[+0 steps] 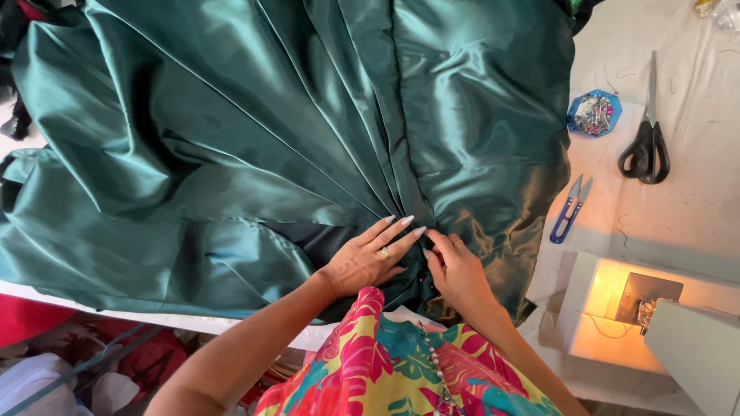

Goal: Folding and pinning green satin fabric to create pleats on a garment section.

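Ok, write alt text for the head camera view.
Seen from above, a left hand lies flat on pleated dark green satin fabric while the right hand pinches its gathered folds. On the white table to the right lie black scissors, blue thread snips, a blue pin dish and a lit sewing machine.

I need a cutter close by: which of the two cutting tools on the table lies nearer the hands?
The small blue-handled thread snips, just right of the green fabric. The large black-handled scissors lie farther up and right, beside the blue pin dish.

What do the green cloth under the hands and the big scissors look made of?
Green cloth: likely satin or taffeta, glossy, with sharp highlights along crisp pleats. Big scissors: bare grey metal blades and black handles, probably plastic with a dull sheen.
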